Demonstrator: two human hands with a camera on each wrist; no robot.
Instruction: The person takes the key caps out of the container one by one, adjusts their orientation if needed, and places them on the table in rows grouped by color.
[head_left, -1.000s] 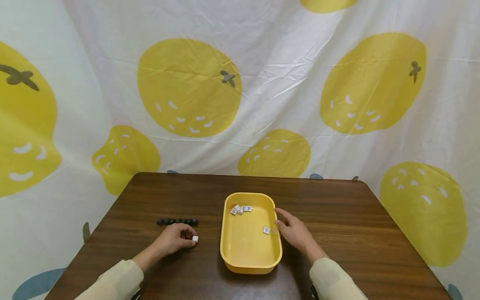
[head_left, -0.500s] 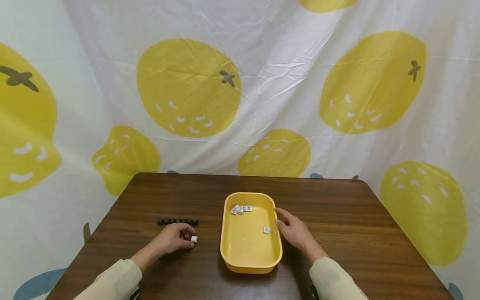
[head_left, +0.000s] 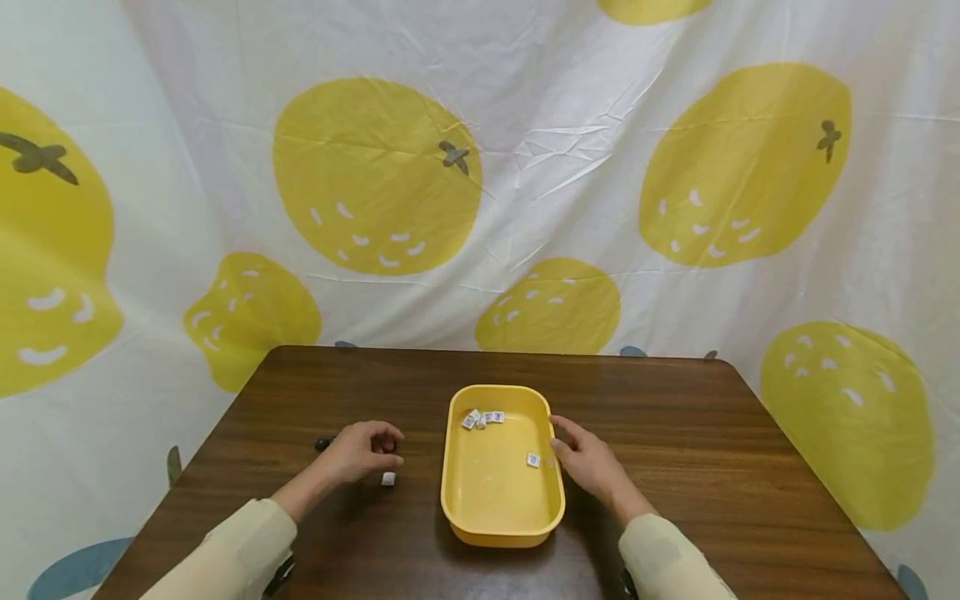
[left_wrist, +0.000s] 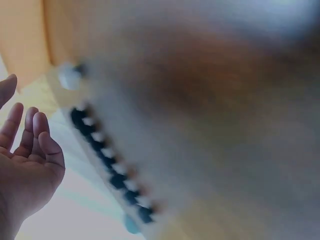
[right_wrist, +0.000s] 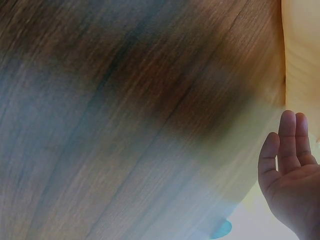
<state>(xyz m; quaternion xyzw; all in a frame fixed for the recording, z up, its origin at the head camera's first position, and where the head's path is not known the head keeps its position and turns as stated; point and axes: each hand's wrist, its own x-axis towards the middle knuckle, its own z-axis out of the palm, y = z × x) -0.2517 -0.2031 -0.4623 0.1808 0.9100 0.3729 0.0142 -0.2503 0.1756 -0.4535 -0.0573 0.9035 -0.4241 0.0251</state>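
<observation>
My left hand [head_left: 356, 454] hovers over the table, its fingers loosely bent and holding nothing. Just below its fingertips a small white cube [head_left: 387, 479] sits on the wood. Behind the hand a row of black cubes [head_left: 324, 444] is mostly hidden in the head view; the left wrist view shows several black cubes [left_wrist: 107, 160] in a line, with the white cube [left_wrist: 69, 77] past one end. My right hand [head_left: 596, 468] touches the right side of a yellow tray [head_left: 502, 530] with extended fingers. Inside that tray lie several small white cubes [head_left: 480, 419] with printed faces.
The brown wooden table [head_left: 712, 467] extends around the tray on both sides. A lone white cube [head_left: 533, 460] lies near the tray's right wall. A lemon-print cloth [head_left: 555, 208] hangs behind the table's far edge.
My left hand has let go of the white cube and moved up and slightly right, now covering most of the black row. My right hand and the tray have stayed put.
</observation>
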